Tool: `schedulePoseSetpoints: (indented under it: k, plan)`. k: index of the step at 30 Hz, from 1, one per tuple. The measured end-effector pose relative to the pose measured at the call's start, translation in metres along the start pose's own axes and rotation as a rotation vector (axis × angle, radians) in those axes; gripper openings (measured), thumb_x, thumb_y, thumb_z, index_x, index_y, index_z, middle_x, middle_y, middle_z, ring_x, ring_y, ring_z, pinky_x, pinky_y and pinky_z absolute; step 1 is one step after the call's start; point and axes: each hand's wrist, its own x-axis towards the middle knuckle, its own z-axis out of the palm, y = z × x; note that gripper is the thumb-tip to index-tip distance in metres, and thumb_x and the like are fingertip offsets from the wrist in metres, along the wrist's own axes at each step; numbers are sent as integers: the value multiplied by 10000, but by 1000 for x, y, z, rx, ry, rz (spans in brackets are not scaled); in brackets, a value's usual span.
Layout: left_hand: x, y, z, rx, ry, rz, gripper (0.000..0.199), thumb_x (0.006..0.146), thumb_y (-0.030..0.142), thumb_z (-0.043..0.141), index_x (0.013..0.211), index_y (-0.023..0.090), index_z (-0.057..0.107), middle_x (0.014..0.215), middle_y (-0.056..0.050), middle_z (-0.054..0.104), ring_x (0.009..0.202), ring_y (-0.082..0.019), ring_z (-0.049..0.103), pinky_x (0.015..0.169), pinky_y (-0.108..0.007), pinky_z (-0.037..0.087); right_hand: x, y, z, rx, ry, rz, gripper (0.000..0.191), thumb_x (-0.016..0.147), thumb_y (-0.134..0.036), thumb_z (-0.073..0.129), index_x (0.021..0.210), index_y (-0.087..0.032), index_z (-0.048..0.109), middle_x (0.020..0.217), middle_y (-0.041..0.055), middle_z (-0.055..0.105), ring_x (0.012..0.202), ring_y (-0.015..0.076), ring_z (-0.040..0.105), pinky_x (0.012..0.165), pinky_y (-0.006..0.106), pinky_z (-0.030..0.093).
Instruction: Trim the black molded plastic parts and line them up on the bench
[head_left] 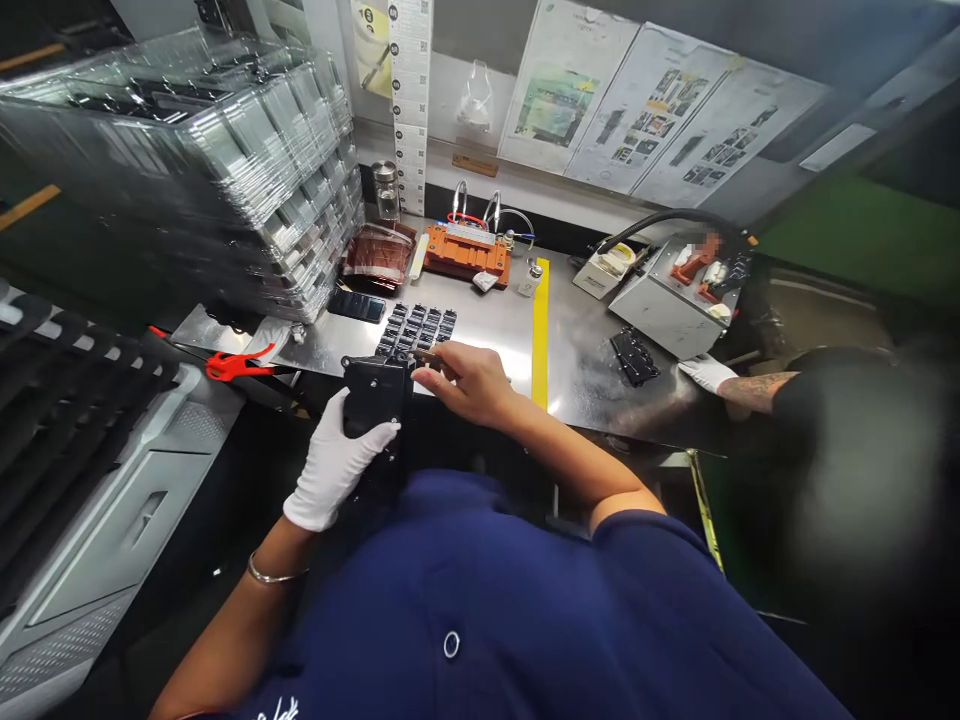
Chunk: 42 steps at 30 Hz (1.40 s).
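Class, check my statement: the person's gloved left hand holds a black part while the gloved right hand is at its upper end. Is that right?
Not quite: the right hand is bare, not gloved, as the head view shows. The rest stands: the gloved left hand holds the black part, with the right at its upper end.

L grip [336,455] in wht glove [311,500]; navy short-slv shirt [517,600]; slvr bangle [264,577].
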Motion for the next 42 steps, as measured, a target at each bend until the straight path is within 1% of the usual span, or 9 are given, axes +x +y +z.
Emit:
schedulePoseSetpoints:
  k: [8,14,19,24,27,31,36,39,42]
  plan:
    - [-6,-13,7,114,62,108,761,659,449,872,1333,281,559,1274,-79,687,1203,-302,638,1094,-506,455,1,-6,11,37,1,38,374,1005,-456,496,781,-165,565,680,-21,519,588,87,397,600,226,284]
    - [-3,-7,7,89,175,137,675,660,456,852,1226,195,594,1236,-118,694,1170,-324,651,1085,-531,460,-6,-8,10,99,-250,-150,278,981,-341,562,762,-170,570,658,-28,532,612,88,465,599,217,288]
    - [-9,-16,2,219,143,250,733,657,434,856,1298,237,558,1254,-98,680,1171,-307,652,1051,-487,492,-5,-2,-11,-32,-73,-108,437,976,-568,501,898,-154,617,735,15,591,642,112,477,613,239,281]
    - [-12,-34,-4,400,251,372,850,589,474,884,1317,227,522,1213,-117,683,1144,-330,663,1004,-491,511,-7,3,-17,-146,-208,-238,537,996,-607,414,699,-177,538,628,-3,512,590,112,433,571,272,198]
    - [-12,-36,-5,397,231,387,813,604,477,871,1296,225,527,1198,-116,686,1113,-325,676,983,-486,520,-9,4,-14,-181,-192,-324,590,1000,-623,373,627,-183,494,579,-12,449,563,112,402,557,289,184]
    - [-13,-31,-7,360,197,372,786,608,497,858,1274,220,544,1201,-112,680,1137,-318,661,1018,-479,499,-8,2,-12,-216,-119,-393,611,1000,-641,330,643,-182,514,603,-3,457,574,119,399,549,295,191]
    - [-15,-27,-9,329,142,357,792,603,499,861,1278,232,543,1222,-99,673,1183,-315,637,1048,-474,483,-8,-1,-16,-180,-187,-456,611,1009,-630,313,654,-180,525,614,-5,457,577,116,402,550,286,212]
    - [-16,-28,-9,329,133,361,786,607,487,860,1277,234,537,1183,-89,682,1156,-311,650,1014,-463,508,-8,-1,-21,-144,-146,-431,622,984,-679,305,713,-177,552,636,-5,476,585,114,411,547,278,216]
    - [-16,-30,-9,309,131,387,777,607,490,857,1265,234,533,1167,-88,684,1147,-310,651,998,-458,519,-8,-2,-24,-124,-156,-456,621,988,-667,310,661,-180,512,604,-13,455,563,106,397,536,279,204]
